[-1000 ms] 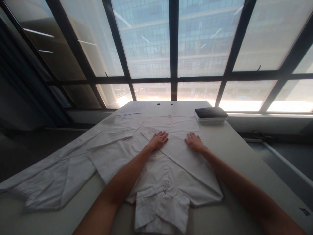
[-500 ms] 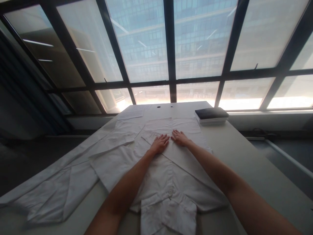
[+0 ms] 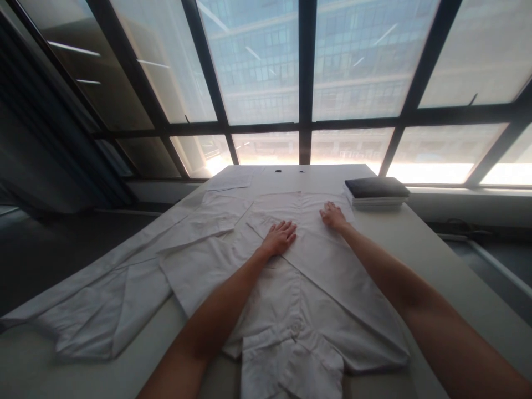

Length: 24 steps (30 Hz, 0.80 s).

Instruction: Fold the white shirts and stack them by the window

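Observation:
A white button-front garment (image 3: pixel 328 293), seemingly a shirt, lies spread on the white table (image 3: pixel 415 277) in front of me. Its collar end (image 3: pixel 266 360) is nearest my body, and one diagonal fold edge crosses the middle. My left hand (image 3: pixel 281 237) rests flat on the fabric near the centre, fingers stretched out. Farther off and to the right, my right hand (image 3: pixel 333 215) lies on the cloth close to its far right edge, its fingers spread and slightly bent. Neither hand grips anything.
More white cloth (image 3: pixel 141 299) with creases and folds spreads along the table's left side. At the back right sits a stack of folded fabric (image 3: pixel 376 191), dark on top and white below. A paper sheet (image 3: pixel 229 180) lies at the far left, before large windows.
My right hand has slid right and away across the fabric, widening the gap between my hands. My left hand stays at about the same place on the cloth. The view has shifted slightly.

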{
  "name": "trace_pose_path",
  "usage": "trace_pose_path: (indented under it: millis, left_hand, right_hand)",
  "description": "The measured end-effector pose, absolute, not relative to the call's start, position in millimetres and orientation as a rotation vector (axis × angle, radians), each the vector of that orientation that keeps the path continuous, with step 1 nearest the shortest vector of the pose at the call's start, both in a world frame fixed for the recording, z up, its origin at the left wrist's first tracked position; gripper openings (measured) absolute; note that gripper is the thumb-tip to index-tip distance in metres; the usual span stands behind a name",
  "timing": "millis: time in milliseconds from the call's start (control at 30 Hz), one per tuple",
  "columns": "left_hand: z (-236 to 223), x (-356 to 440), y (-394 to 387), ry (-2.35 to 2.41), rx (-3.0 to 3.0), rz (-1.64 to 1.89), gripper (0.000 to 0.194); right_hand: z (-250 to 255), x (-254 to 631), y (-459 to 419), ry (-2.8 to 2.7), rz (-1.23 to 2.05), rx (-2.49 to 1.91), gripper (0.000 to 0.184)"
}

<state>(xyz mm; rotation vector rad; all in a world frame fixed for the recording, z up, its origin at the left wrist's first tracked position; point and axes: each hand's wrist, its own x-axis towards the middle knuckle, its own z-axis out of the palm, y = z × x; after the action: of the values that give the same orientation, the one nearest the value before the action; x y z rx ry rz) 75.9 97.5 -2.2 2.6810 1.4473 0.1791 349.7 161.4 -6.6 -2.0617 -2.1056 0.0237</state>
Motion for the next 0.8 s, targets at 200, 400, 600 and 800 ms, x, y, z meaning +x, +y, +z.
trace_pose_path:
  millis: [200, 400, 600, 800]
  left_hand:
    - [-1, 75, 94, 1.450, 2.680, 0.190, 0.055]
    - [-2, 75, 92, 1.451, 2.677, 0.189, 0.055]
    - [-1, 75, 91, 1.452, 2.643, 0.190, 0.055]
    - [-2, 77, 91, 1.452, 2.624, 0.189, 0.055]
  right_hand:
    - [-12, 301, 187, -2.370, 0.124, -1.780, 0.059]
    - [-16, 349, 217, -2.185, 0.112, -2.024, 0.062]
    - [-19, 386, 231, -1.902, 0.006, -2.261, 0.061]
    - [-21, 384, 225, -1.789, -0.065, -2.299, 0.060]
